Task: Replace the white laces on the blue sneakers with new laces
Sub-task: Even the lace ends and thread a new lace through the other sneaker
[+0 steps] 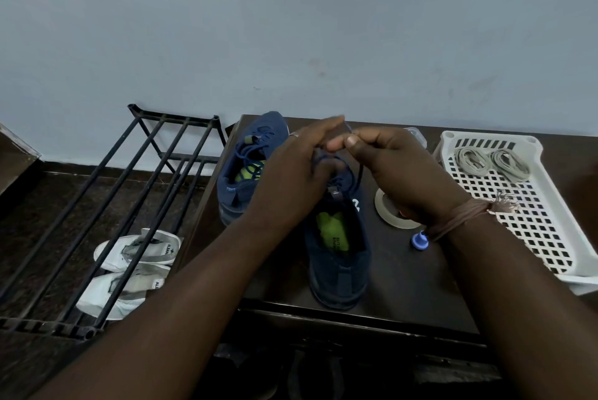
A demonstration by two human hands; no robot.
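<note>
Two blue sneakers (336,247) on dark table (420,286) — green insoles, dark laces (357,178) threaded | both hands, left (291,173) and right (398,169), pinch near shoe's lace | two grey laces (492,161) (coiled) in white tray (550,237); one tape roll (388,208)

Your left hand (293,169) and right hand (393,166) meet at frame centre above the nearer blue sneaker (338,257), which lies on the dark table (420,286). Your right fingers (351,142) pinch a dark lace (357,178); your left fingers curl round the lace over the shoe's front. The second blue sneaker (246,169) sits further back, left of your hands. At right, a white slotted tray (534,221) holds two grey lace bundles (492,163). A tape roll (386,208) lies below your right hand. At lower left, white shoes (129,270) sit beneath a black rack (123,205).
</note>
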